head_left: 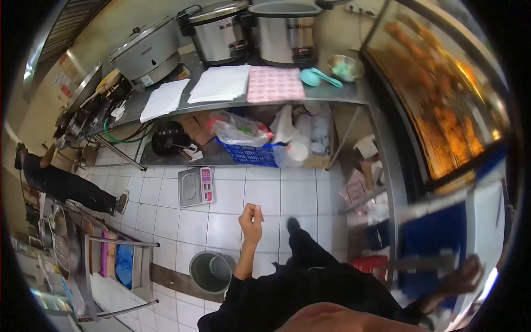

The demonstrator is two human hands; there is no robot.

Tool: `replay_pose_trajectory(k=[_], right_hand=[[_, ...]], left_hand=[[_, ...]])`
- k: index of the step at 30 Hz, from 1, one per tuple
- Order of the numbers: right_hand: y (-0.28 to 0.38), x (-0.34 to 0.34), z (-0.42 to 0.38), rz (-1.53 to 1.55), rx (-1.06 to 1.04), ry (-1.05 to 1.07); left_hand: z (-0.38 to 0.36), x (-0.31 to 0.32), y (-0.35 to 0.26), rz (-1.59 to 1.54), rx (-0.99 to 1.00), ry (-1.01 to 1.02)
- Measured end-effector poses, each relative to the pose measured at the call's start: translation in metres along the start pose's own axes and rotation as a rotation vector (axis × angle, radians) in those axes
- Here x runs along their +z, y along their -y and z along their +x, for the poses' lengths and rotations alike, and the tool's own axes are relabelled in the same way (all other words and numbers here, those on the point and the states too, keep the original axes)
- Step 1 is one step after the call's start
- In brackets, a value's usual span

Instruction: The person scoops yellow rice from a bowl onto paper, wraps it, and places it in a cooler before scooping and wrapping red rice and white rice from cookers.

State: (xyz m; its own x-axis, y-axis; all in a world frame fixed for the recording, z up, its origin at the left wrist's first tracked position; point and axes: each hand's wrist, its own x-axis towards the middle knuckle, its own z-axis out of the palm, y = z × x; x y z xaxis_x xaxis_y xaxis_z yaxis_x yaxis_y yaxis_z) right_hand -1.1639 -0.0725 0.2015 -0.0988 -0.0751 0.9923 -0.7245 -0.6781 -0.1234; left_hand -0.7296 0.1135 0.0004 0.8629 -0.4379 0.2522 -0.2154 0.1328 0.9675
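My left hand is held out over the tiled floor, its fingers curled in a loose fist with nothing showing in them. Below its forearm stands a grey bucket, and a scale with a pink keypad lies on the floor ahead and to the left. At the lower right, my right hand is smeared by motion beside a blue panel. A long, flat greyish thing stretches leftward from near its fingers; I cannot tell whether the hand grips it.
Ahead, a metal counter carries large cookers, white paper stacks, pink-patterned paper and a turquoise scoop. Beneath sits a blue crate. A glass case of browned food stands right. Another person is at left.
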Motion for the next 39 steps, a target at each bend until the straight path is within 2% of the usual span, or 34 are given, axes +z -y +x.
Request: replay_pose_trajectory(k=[3, 4, 5, 6, 8, 10, 12, 14, 16, 17, 18, 20, 22, 25, 28, 31, 33, 36, 38, 39], right_hand=[[0.046, 0.134, -0.065, -0.003, 0.168, 0.501], [0.069, 0.181, -0.077, 0.016, 0.035, 0.597], [0.090, 0.229, -0.092, 0.085, 0.146, 0.646], [0.108, 0.275, -0.107, 0.307, 0.345, 0.677], [0.152, 0.366, -0.111, 0.214, 0.391, 0.837], [0.207, 0.455, -0.104, 0.389, 0.305, 0.834], [0.268, 0.527, -0.085, 0.466, 0.133, 0.827], [0.314, 0.592, -0.070, 0.630, 0.075, 0.870], [0.370, 0.642, -0.046, 0.769, 0.006, 0.876], [0.394, 0.667, -0.041, 0.796, -0.110, 0.812], [0.417, 0.690, -0.038, 0.810, -0.222, 0.741], [0.467, 0.721, -0.036, 0.882, -0.236, 0.745], [0.512, 0.740, -0.033, 0.852, -0.400, 0.630], [0.561, 0.767, -0.022, 0.877, -0.339, 0.692], [0.582, 0.794, -0.012, 0.769, -0.358, 0.721], [0.592, 0.824, -0.006, 0.604, -0.434, 0.764], [0.598, 0.854, 0.018, 0.540, -0.489, 0.782], [0.612, 0.919, 0.065, 0.395, -0.536, 0.675], [0.607, 0.966, 0.089, 0.362, -0.569, 0.634], [0.603, 0.988, 0.100, 0.328, -0.584, 0.640]], left_hand=[[0.085, -0.002, 0.033, -0.036, -0.047, 0.057], [0.122, -0.003, 0.042, 0.042, -0.057, 0.126], [0.163, -0.005, 0.047, 0.124, -0.066, 0.197], [0.197, -0.008, 0.049, 0.211, -0.089, 0.266], [0.280, -0.008, 0.060, 0.273, 0.108, 0.303], [0.361, -0.018, 0.027, 0.338, 0.049, 0.383], [0.439, -0.040, 0.009, 0.443, 0.384, 0.335], [0.511, -0.071, -0.023, 0.442, 0.419, 0.233], [0.593, -0.106, -0.049, 0.215, 0.383, 0.075], [0.635, -0.117, -0.071, -0.073, 0.427, 0.067], [0.685, -0.134, -0.076, -0.141, 0.440, 0.053], [0.782, -0.146, -0.096, 0.048, 0.631, 0.005], [0.878, -0.136, -0.096, 0.196, 0.789, 0.082], [1.002, -0.120, -0.057, 0.640, 0.899, 0.039], [1.047, -0.104, -0.042, 0.532, 0.665, 0.437], [1.030, -0.095, -0.072, 0.187, 0.270, 0.522], [1.051, -0.082, -0.080, 0.270, 0.372, 0.440], [1.079, -0.055, -0.158, 0.477, 0.417, 0.346], [1.128, -0.035, -0.209, 0.493, 0.338, 0.586], [1.146, -0.020, -0.232, 0.577, 0.361, 0.683]])
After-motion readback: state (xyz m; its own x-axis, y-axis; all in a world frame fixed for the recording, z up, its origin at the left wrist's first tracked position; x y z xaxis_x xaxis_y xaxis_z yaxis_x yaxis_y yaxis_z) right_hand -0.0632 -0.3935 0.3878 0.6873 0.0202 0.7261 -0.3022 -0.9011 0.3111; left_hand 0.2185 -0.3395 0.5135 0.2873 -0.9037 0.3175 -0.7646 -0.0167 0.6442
